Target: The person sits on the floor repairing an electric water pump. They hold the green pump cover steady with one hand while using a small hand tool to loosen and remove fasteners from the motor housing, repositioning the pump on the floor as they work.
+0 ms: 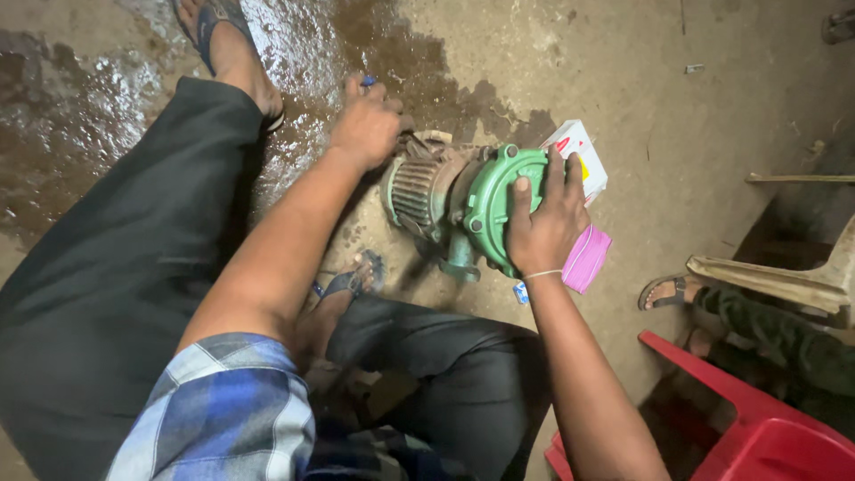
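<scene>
A small water pump lies on its side on the concrete floor, with a green round casing (488,207) at the right and a rusty ribbed motor body (417,189) at the left. My right hand (545,224) presses flat on the green casing, fingers spread. My left hand (367,125) is closed at the motor's far end, gripping a small blue-tipped thing (368,81) that is mostly hidden. My legs in dark trousers bracket the pump, one sandalled foot (352,283) right beside it.
A white and red box (583,153) and a pink pouch (587,258) lie just behind my right hand. Wet floor (80,98) spreads at upper left. A red plastic chair (766,428) stands at lower right, and another person's sandalled foot (663,292) rests near it.
</scene>
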